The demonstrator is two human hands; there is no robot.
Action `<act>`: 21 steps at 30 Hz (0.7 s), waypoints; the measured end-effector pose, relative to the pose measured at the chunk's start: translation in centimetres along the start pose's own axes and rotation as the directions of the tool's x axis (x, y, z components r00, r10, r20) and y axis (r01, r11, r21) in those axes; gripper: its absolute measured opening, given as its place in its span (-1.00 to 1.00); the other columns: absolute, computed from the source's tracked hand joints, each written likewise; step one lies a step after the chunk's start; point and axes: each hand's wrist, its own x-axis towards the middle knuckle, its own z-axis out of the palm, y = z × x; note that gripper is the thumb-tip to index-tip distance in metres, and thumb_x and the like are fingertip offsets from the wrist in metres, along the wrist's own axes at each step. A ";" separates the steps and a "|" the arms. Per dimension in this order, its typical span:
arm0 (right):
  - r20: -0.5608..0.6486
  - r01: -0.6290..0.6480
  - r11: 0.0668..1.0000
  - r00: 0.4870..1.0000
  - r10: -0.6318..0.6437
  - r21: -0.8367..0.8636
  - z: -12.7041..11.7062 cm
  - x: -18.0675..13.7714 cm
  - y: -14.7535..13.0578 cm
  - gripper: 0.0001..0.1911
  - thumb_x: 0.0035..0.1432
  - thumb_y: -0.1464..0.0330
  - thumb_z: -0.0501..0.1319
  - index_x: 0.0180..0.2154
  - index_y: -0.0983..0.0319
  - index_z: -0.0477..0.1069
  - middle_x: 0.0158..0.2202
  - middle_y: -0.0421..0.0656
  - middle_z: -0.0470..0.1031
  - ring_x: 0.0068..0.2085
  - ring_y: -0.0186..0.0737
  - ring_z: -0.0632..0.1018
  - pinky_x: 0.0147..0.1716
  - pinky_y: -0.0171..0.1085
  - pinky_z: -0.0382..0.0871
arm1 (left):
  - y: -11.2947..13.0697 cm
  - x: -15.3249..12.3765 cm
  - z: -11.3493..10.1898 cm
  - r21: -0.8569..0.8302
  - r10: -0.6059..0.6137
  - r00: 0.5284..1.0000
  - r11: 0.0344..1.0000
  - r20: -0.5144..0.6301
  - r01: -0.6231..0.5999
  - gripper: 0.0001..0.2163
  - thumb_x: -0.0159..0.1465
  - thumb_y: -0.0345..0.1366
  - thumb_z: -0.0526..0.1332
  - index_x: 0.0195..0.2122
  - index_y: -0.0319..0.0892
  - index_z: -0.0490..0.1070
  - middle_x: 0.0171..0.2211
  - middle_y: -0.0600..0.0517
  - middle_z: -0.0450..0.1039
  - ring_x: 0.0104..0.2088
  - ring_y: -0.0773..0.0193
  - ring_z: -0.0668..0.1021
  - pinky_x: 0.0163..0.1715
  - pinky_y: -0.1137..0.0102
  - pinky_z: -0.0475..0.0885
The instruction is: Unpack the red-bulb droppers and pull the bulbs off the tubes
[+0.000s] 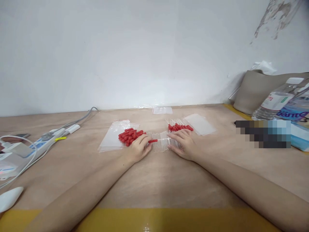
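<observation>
My left hand [141,147] pinches a red rubber bulb [153,140] whose narrow end points right. From the other side my right hand [184,144] has its fingers closed on a thin clear tube [164,139], lined up with the bulb; they appear to meet. Beneath and between both hands lies a row of clear tubes [160,147] side by side. A heap of loose red rubber bulbs [128,136] sits just beyond my left hand. Behind my right hand, several droppers [180,127] with red bulbs on pale tubes lie together, bulbs facing me.
Clear plastic bags lie at left [109,140], right [201,124] and back [163,110]. A power strip [42,141] with cables and chargers runs along the left. A water bottle [275,100], a grey bag [251,90] and a tissue pack [300,137] stand at right.
</observation>
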 end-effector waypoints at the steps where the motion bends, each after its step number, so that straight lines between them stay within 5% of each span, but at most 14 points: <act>1: 0.007 0.013 1.000 1.000 -0.013 0.002 0.0 0.0 -0.1 -0.71 0.12 0.22 0.13 -0.13 0.18 0.39 -0.26 -0.12 0.48 -0.21 -0.22 0.42 -0.06 -0.10 0.11 | 0.1 0.0 0.0 0.001 0.004 1.000 1.000 -0.009 -0.004 -0.84 0.20 -0.43 0.09 -0.18 -0.17 0.27 -0.30 -0.01 0.37 -0.28 0.31 0.46 -0.31 0.42 0.44; 14: -0.036 0.133 0.991 0.991 -0.132 0.011 1.3 0.6 -0.5 -0.83 0.17 0.34 0.10 -0.28 0.21 0.45 -0.49 -0.20 0.45 -0.35 -0.31 0.36 -0.21 -0.22 0.12 | 1.8 1.0 1.0 0.004 0.084 0.995 0.996 0.054 -0.084 -0.71 0.21 -0.34 0.14 -0.02 -0.16 0.29 -0.10 -0.10 0.39 -0.08 0.20 0.43 -0.11 0.25 0.38; 21: 0.010 0.133 0.986 0.991 -0.133 -0.098 0.7 0.7 -1.0 -0.79 0.17 0.28 0.09 -0.32 0.19 0.48 -0.52 -0.19 0.40 -0.39 -0.30 0.32 -0.26 -0.22 0.08 | 2.5 2.0 0.7 0.113 0.084 0.992 0.989 0.097 -0.095 -0.86 0.24 -0.34 0.11 -0.21 -0.11 0.41 -0.20 0.04 0.49 -0.04 0.20 0.43 0.07 0.10 0.14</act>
